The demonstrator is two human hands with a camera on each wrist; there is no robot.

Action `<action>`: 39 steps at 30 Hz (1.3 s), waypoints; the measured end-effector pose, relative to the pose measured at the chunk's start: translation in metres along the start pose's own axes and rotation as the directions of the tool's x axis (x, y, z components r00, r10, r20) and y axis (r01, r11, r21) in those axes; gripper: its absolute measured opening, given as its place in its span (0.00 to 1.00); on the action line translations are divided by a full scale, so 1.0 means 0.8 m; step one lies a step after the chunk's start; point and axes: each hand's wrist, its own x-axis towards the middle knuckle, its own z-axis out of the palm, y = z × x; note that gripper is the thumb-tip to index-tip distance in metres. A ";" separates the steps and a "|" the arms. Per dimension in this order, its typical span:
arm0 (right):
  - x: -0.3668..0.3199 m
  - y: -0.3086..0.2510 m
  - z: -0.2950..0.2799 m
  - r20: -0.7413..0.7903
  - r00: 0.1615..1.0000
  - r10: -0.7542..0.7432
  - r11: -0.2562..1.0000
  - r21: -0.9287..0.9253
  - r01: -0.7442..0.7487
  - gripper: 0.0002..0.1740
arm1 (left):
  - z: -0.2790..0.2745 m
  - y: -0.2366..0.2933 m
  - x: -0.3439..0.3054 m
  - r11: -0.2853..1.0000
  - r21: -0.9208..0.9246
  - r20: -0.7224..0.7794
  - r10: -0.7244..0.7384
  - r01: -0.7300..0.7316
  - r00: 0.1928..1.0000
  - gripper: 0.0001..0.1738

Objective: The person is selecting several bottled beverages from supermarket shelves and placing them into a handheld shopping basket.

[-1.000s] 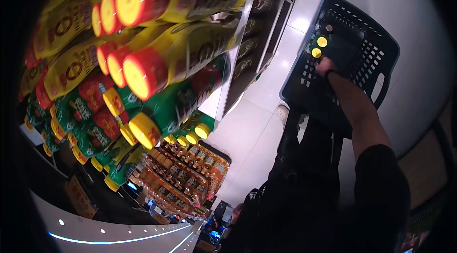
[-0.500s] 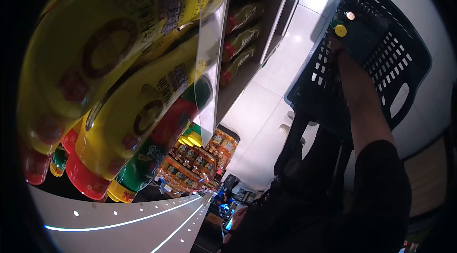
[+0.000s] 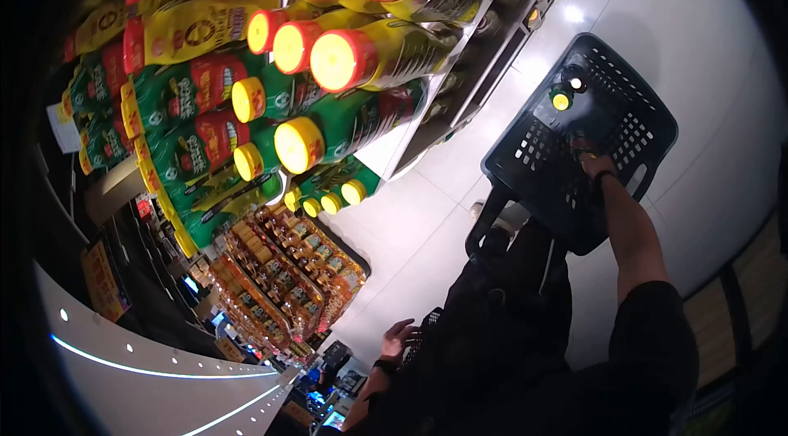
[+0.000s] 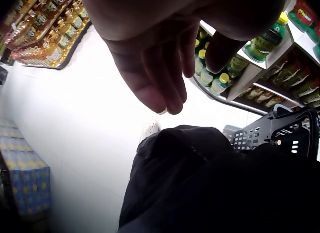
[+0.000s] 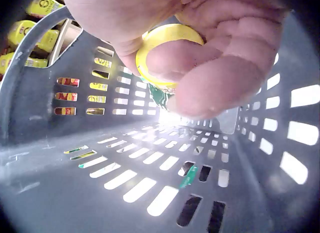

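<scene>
Our right arm (image 3: 632, 239) stretches forward and down, the forearm bare below a dark sleeve. The right grip (image 3: 593, 164) is curled, thumb and fingers (image 5: 225, 87) pinching a yellow cap (image 5: 167, 33). Our left grip (image 3: 400, 336) hangs at our side, fingers loose.

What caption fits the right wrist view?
Right hand grips a yellow-capped bottle by its top inside a grey slotted basket.

Bright store light, floor glare; heavy fisheye vignette; wrist close-ups blurred.
</scene>
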 end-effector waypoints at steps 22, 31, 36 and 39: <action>-0.643 -0.005 -0.132 -0.338 0.709 -0.619 0.785 -0.219 0.580 0.24 | 0.060 0.084 0.030 0.394 -0.101 0.128 0.916 -0.914 0.381 0.25; -0.823 0.006 -0.065 -0.104 0.488 -0.866 0.473 0.142 0.870 0.15 | 0.029 0.023 -0.054 -0.053 0.070 0.154 0.987 -0.996 -0.042 0.53; -0.834 -0.013 -0.014 0.063 0.496 -0.866 0.500 0.114 0.858 0.17 | -0.002 -0.038 -0.033 -0.066 0.123 0.024 0.998 -0.990 -0.063 0.46; -0.847 -0.019 0.015 0.082 0.553 -0.829 0.557 0.041 0.829 0.19 | -0.013 -0.071 -0.033 0.008 0.181 -0.067 0.998 -0.984 -0.004 0.42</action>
